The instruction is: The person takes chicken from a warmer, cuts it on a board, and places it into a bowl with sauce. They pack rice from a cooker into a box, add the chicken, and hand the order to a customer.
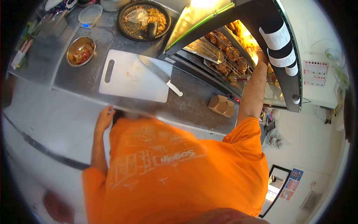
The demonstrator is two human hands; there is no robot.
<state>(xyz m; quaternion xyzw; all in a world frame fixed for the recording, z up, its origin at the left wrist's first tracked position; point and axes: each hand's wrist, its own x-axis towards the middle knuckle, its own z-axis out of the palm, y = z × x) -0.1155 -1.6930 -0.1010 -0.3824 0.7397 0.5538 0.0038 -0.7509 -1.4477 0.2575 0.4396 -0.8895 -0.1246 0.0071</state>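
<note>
My right arm reaches into a lit warming cabinet (pixel 175 61), where racks of fried chicken (pixel 227 50) stand behind its glass. My right hand (pixel 262 56) is near the glowing upper shelf; glare and the cabinet frame hide its fingers. Down at the counter's front edge, my left hand (pixel 105 117) has its fingers curled in, and no object shows in it. On the counter between the hands lies a white cutting board (pixel 128 80) with a few crumbs. A knife (pixel 158 72) with a white handle rests across its right side, the handle past the edge.
An open cardboard box (pixel 220 105) sits on the counter by the cabinet. Behind the board stand a steel bowl (pixel 75 61) with food and a dark stone mortar (pixel 123 28) holding reddish crumbs and a plastic bag. Paper slips (pixel 278 39) hang on the cabinet.
</note>
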